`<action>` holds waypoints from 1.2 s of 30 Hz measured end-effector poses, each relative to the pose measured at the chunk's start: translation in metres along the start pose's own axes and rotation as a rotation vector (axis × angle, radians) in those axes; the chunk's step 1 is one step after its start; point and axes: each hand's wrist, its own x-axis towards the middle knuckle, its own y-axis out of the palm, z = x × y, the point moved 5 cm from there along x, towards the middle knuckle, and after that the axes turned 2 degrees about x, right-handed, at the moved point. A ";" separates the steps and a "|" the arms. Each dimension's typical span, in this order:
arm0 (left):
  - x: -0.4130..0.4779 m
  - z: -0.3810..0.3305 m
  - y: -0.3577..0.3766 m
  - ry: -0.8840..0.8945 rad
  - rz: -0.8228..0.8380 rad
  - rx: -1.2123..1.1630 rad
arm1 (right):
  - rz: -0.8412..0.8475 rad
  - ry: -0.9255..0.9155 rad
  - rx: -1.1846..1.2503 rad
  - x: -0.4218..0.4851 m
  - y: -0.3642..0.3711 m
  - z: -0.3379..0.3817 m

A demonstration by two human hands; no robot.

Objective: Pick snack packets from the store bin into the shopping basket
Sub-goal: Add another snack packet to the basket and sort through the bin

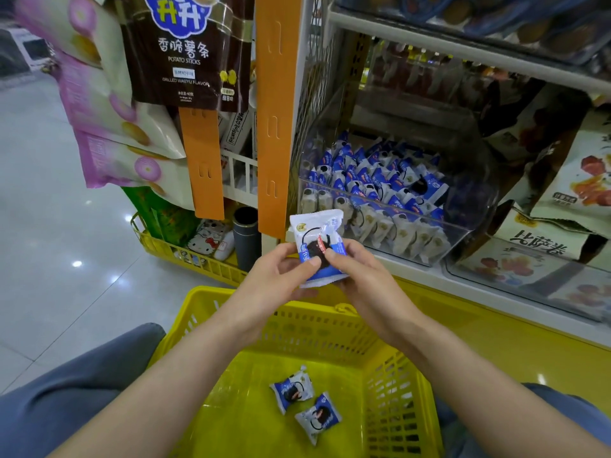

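While the snack packet (319, 246) was held up between the two hands, it hung just above the far rim of the yellow shopping basket (205, 299), so that it needed only to be let go to fall inside. The left hand (281, 279) pinched the packet's near left corner, thumb on the front. The right hand (357, 272) gripped its right edge, also with the thumb across the front. Both were closed on the wrapper and neither was free. Holding it face up in two hands looked like a way to read or check the packet before dropping it, though that is only a guess.

The basket sat between the person's knees, right under the hands, which kept the reach from bin to basket short. Two packets already lay on its floor, one (292, 391) just left of and beyond the other (319, 418), near each other. I judged the task begun but far from done.

The clear store bin (463, 246) stood on the shelf to the far right of the hands, packed with rows of the same blue and white packets (380, 183). Its open top tilted toward the aisle, which would make the front packets easy to lift out. A bag of potato sticks (185, 51) hung at the far left beside an orange strip (274, 110).
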 end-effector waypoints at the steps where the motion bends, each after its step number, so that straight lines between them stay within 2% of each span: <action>1: 0.000 -0.001 0.001 0.029 0.005 -0.015 | -0.016 -0.021 -0.058 -0.001 -0.002 0.003; 4: 0.001 -0.004 -0.003 0.078 -0.033 0.005 | -0.077 -0.068 -0.280 -0.001 -0.014 0.012; 6: 0.005 -0.005 -0.010 0.060 -0.079 -0.056 | -0.044 -0.027 -0.286 -0.001 -0.016 0.014; 8: 0.008 -0.008 -0.015 0.023 -0.091 -0.220 | 0.005 0.002 -0.279 -0.003 -0.013 0.014; 10: 0.010 -0.013 -0.018 0.027 -0.100 -0.273 | 0.077 -0.028 -0.277 -0.006 -0.006 0.013; 12: 0.011 -0.020 -0.024 0.116 -0.146 -0.172 | 0.119 -0.071 -0.342 -0.009 0.000 0.014; 15: 0.008 -0.035 -0.026 0.293 -0.142 0.030 | 0.008 -0.134 -0.442 -0.006 -0.006 0.022; 19: 0.006 -0.045 -0.019 0.386 -0.081 0.261 | -0.094 -0.206 -0.487 -0.002 -0.013 0.027; 23: 0.007 -0.055 -0.008 0.481 -0.073 0.442 | -0.071 -0.265 -0.662 0.000 -0.009 0.029; 25: 0.009 -0.064 -0.002 0.538 -0.070 0.491 | -0.056 -0.268 -0.649 0.003 -0.010 0.034; 28: 0.016 -0.085 0.001 0.649 -0.147 0.562 | -0.103 -0.256 -0.490 0.011 -0.028 0.055; 32: 0.038 -0.111 0.005 0.779 -0.205 0.792 | -0.418 -0.303 -0.403 0.037 -0.074 0.097; 34: 0.054 -0.111 0.015 0.838 -0.161 1.023 | -0.559 -0.321 -0.418 0.062 -0.090 0.114; 36: 0.072 -0.098 0.023 0.824 -0.102 1.232 | -0.646 -0.326 -0.474 0.095 -0.101 0.126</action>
